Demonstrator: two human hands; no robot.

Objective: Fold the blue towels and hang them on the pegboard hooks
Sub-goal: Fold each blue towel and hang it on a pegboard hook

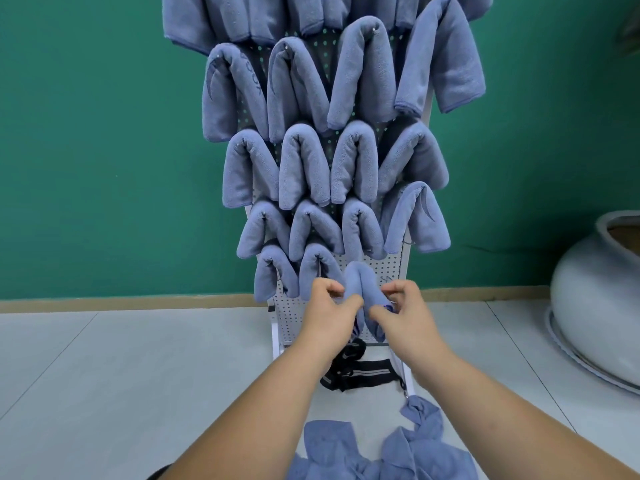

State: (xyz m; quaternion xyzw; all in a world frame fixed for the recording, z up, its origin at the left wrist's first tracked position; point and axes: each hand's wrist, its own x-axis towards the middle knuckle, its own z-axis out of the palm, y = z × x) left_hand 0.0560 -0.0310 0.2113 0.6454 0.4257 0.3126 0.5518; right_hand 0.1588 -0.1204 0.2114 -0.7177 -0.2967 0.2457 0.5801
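Left hand [330, 308]: fingers curled, thumb and fingertips pinching the left side of a folded blue towel [360, 280].

Right hand [403, 308]: fingers likewise curled, pinching the right side of the same towel lower down, thumb toward the cloth. The two hands sit just beside each other with the towel between them.

Both forearms are bare. They rise from the bottom edge and converge inward on the towel, wrists roughly level.

The towel is bent into an inverted U with its fold uppermost and both ends hanging down. It is held against the lower part of the white pegboard [384, 268], in the bottom row, just right of two towels already in place. Whether it is seated on a hook cannot be told; the fold hides that spot.

Above it, hung towels [304, 164] fill the board in several rows, each draped over a peg in the same inverted-U form.

Loose blue towels [408, 448] lie crumpled on the floor [121, 375] below the forearms, near the bottom edge. A black strap [360, 370] lies at the foot of the board.

Behind the board is a green wall [104, 150]. A large white rounded vessel [595, 289] stands at the right edge, well apart from the board.
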